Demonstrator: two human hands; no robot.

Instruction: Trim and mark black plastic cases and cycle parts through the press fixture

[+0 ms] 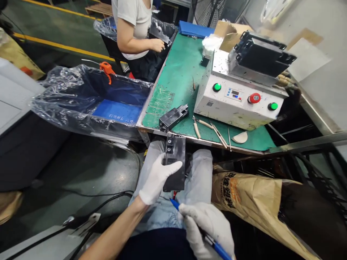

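My left hand (155,179), in a white glove, grips a black rectangular plastic housing (176,153) by its left side, with the thumb across its face. The housing is upright over my lap, just before the table's front edge. Below it my right hand (207,225), also gloved, is closed around a blue pen-like tool (175,203). The tool's tip points up toward the housing's lower end, close to a small red piece (174,194) whose kind I cannot make out. Another black plastic housing (174,117) lies on the table's front left corner.
On the green table (180,68) stands a white control box (235,104) with a black part on top. Nippers (199,126) and thin tools lie before it. To the left is a plastic-lined bin (92,90). A co-worker (135,32) sits beyond; a paper sack (249,195) is at right.
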